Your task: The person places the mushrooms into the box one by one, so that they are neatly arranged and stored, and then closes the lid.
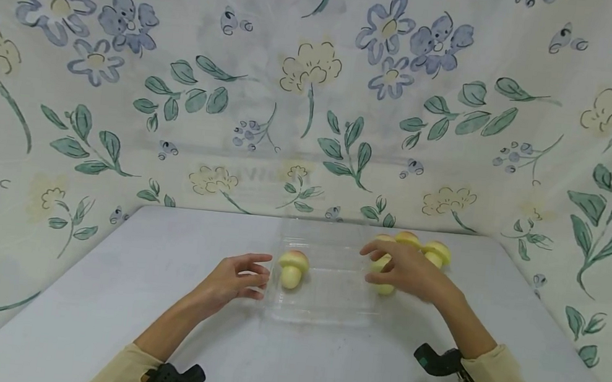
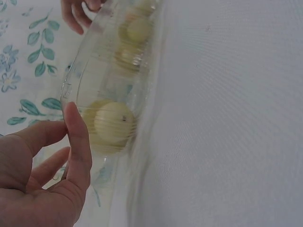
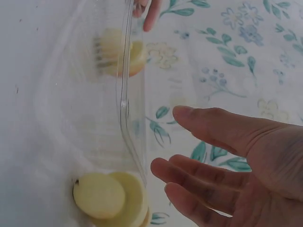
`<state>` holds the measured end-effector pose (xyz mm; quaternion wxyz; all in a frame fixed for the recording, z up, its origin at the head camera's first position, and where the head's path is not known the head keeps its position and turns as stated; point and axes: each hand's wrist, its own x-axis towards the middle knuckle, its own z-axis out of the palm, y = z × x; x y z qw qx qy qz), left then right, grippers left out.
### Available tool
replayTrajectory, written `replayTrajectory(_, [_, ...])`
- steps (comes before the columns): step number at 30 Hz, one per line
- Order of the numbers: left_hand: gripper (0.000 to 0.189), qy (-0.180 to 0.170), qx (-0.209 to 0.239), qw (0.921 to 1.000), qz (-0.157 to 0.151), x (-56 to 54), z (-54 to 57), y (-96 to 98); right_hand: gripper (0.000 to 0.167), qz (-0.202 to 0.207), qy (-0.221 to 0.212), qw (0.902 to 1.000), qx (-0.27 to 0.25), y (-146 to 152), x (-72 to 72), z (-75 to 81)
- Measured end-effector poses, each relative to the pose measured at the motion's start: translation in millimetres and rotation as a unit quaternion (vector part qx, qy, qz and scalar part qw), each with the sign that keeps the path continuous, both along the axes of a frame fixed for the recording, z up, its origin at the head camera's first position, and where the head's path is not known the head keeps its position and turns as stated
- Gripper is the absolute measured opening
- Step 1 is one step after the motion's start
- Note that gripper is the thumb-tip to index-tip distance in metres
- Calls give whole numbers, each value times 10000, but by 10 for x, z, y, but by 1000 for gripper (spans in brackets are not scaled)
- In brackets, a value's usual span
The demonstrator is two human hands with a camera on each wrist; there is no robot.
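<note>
A clear plastic box (image 1: 321, 312) with low walls stands in the middle of the table. Inside, near its left wall, lies a yellow mushroom (image 1: 293, 269) with a rounded cap and pale stem. My left hand (image 1: 234, 283) pinches the left rim of the box, thumb and fingers around the edge in the left wrist view. Just past the right wall, my right hand (image 1: 412, 270) hovers with spread fingers and holds nothing. Beneath its fingers, outside the box, is another yellow mushroom (image 3: 99, 195), partly hidden by the hand in the head view.
Several more yellow mushrooms (image 1: 437, 253) lie to the right of the box, behind my right hand. The white table (image 1: 165, 251) ends at the back against a flower-printed cloth (image 1: 258, 117), which also rises along both sides.
</note>
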<state>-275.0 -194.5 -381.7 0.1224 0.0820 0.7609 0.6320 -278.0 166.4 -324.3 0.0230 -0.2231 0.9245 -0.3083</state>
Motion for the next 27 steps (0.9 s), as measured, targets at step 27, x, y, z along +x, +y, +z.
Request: replayTrajectory(27, [59, 25, -91, 9999, 42, 3, 19, 9, 47, 378, 2, 9991, 203, 720, -102, 5])
